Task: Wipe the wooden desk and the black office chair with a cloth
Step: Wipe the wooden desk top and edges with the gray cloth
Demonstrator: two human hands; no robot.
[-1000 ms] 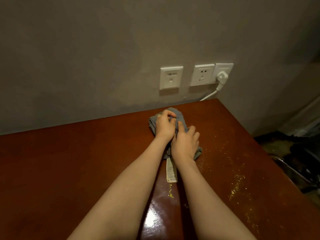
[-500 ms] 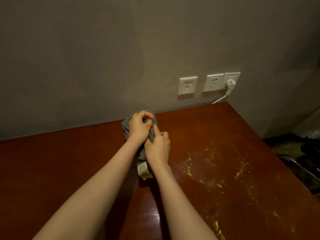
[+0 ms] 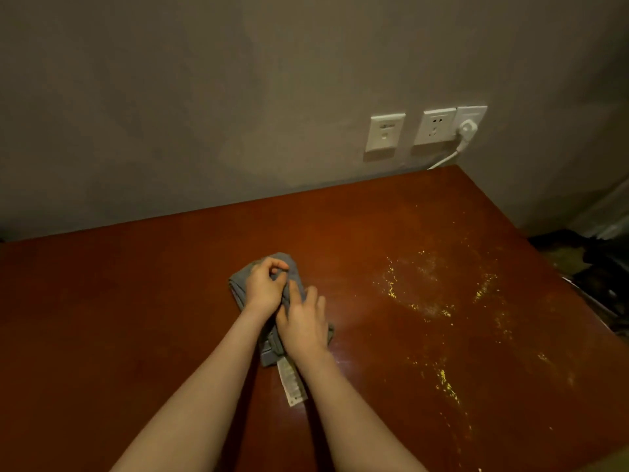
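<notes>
With left hand [image 3: 263,287] pinching and right hand [image 3: 303,323] pressing the grey cloth [image 3: 239,284], could sweep yellow specks [image 3: 439,311] off the wooden desk [image 3: 136,318].

Cloth [image 3: 240,284] on desk [image 3: 119,318] under both hands — crumbs [image 3: 439,311] to its right, sockets [image 3: 384,132] behind.

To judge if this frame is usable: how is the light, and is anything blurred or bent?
Head view: dim, warm light, darker corners; the desk edge runs slanted; left hand, right hand and cloth fairly sharp; far right too dark to read.
</notes>
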